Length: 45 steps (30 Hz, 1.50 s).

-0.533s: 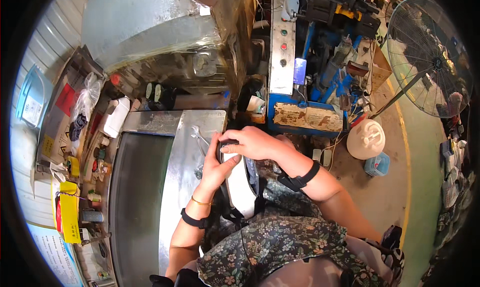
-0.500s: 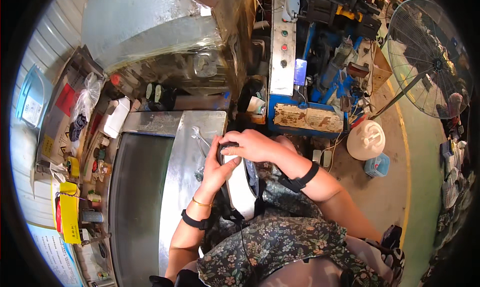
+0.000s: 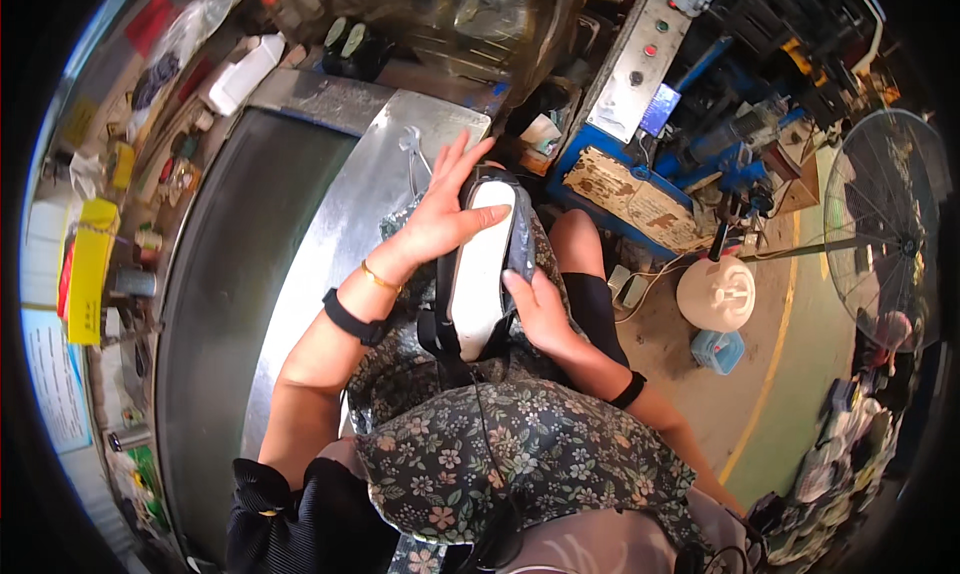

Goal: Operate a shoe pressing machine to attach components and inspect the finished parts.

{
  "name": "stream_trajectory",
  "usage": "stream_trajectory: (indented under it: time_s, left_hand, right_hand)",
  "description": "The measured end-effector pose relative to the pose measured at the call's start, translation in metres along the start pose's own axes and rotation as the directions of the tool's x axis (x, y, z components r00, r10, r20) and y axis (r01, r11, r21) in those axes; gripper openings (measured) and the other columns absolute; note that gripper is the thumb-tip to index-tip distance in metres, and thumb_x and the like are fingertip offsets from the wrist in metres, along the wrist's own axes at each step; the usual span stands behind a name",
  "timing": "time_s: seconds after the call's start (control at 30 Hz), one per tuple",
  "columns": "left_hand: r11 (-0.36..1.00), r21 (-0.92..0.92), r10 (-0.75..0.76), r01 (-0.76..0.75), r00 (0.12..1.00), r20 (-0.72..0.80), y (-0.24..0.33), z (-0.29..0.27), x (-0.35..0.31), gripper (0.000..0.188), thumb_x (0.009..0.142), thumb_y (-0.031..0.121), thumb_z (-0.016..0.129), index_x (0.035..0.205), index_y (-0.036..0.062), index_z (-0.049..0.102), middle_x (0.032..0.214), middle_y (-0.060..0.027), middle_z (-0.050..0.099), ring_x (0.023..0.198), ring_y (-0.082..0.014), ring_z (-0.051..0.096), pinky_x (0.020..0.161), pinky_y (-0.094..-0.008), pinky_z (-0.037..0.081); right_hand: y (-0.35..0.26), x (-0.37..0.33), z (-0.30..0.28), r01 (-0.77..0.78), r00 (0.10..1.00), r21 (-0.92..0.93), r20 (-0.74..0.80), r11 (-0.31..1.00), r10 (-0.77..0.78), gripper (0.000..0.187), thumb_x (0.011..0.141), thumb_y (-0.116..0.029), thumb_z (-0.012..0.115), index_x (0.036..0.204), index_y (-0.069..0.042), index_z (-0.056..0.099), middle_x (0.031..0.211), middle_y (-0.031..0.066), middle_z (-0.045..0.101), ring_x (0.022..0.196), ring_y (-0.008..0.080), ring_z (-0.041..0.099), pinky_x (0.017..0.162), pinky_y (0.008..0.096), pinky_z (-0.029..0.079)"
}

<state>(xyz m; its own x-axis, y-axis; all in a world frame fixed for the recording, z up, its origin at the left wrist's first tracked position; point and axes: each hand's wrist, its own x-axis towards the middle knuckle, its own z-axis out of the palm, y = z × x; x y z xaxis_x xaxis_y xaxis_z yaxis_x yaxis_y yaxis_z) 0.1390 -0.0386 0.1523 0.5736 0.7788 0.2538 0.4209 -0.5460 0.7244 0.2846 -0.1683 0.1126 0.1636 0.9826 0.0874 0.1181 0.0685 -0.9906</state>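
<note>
A metal worktop (image 3: 350,209) shows left of centre. Mid-frame, a white sole-shaped piece (image 3: 480,264) lies between the left hand (image 3: 440,219), fingers spread, thumb atop, and right hand (image 3: 543,314), grip unclear.

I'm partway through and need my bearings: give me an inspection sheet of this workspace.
Surface: metal strip beside a dark panel.
Things in hand: white oblong object in a dark surround, above the lap; exact kind unclear.
Clutter: wrench on the strip; yellow box and white container farther left.
Hands: left hand, thumb on the white face, fingers outstretched; right hand at the dark side, grip unclear.
Cables: black cord over the floral apron; pale floor cable.
Surroundings: blue-framed machine, cream jug, blue basket, fan rightward.
</note>
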Motion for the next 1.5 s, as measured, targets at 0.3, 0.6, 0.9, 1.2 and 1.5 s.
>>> stream_trajectory:
  time_s: [0.3, 0.6, 0.9, 1.2, 1.5]
  left_hand:
    - [0.657, -0.664, -0.33, 0.357, 0.928, 0.173, 0.008, -0.004, -0.037, 0.05, 0.09, 0.013, 0.07, 0.133, 0.0035, 0.046, 0.118, -0.0069, 0.057, 0.111, -0.0154, 0.053, 0.098, -0.0289, 0.044]
    - [0.777, -0.573, -0.253, 0.26, 0.963, 0.093, -0.025, 0.025, -0.03, 0.048, 0.09, 0.014, 0.069, 0.13, 0.0009, 0.045, 0.113, -0.008, 0.06, 0.104, -0.0141, 0.054, 0.092, -0.0284, 0.046]
    - [0.769, -0.599, -0.122, 0.224, 0.971, 0.206, -0.016, 0.027, -0.005, 0.036, 0.086, 0.006, 0.068, 0.116, -0.0003, 0.051, 0.11, -0.0067, 0.055, 0.102, -0.0164, 0.051, 0.094, -0.0297, 0.042]
    - [0.037, -0.954, -0.397, 0.299, 0.88, 0.26, 0.013, 0.019, -0.028, 0.051, 0.103, 0.034, 0.042, 0.138, -0.0028, 0.046, 0.137, -0.0096, 0.054, 0.128, -0.0211, 0.047, 0.112, -0.0353, 0.033]
    - [0.727, 0.598, -0.323, 0.337, 0.937, -0.135, 0.013, -0.01, -0.034, 0.037, 0.1, 0.03, 0.042, 0.089, -0.0005, 0.059, 0.07, -0.0217, 0.066, 0.07, -0.0454, 0.063, 0.065, -0.0528, 0.051]
  right_hand:
    - [0.019, 0.013, -0.03, -0.52, 0.837, 0.569, 0.194, 0.637, 0.511, 0.057, 0.104, -0.046, 0.036, 0.128, 0.001, 0.057, 0.118, 0.0092, 0.065, 0.108, 0.016, 0.06, 0.097, 0.0321, 0.046]
    - [0.014, 0.016, -0.006, 0.113, 0.991, -0.708, 0.127, 0.697, -0.032, 0.037, 0.099, -0.023, 0.04, 0.116, 0.005, 0.057, 0.081, 0.0218, 0.067, 0.074, 0.0373, 0.067, 0.069, 0.0424, 0.054]
    - [0.018, 0.028, -0.015, 0.282, 0.918, -0.861, 0.115, 0.423, -0.378, 0.038, 0.095, -0.024, 0.05, 0.113, 0.009, 0.055, 0.062, 0.0092, 0.063, 0.055, 0.0302, 0.064, 0.053, 0.039, 0.053]
    - [0.028, -0.015, -0.011, -0.321, 0.947, 0.406, 0.153, 0.855, 0.283, 0.067, 0.102, -0.032, 0.053, 0.152, -0.002, 0.02, 0.138, 0.0092, 0.047, 0.123, 0.0169, 0.047, 0.104, 0.0295, 0.037]
    - [0.011, 0.009, 0.042, -0.041, 0.995, -0.107, 0.089, 0.993, 0.051, 0.085, 0.098, -0.029, 0.056, 0.149, 0.006, -0.001, 0.147, 0.0353, 0.027, 0.133, 0.0423, 0.041, 0.106, 0.0403, 0.037]
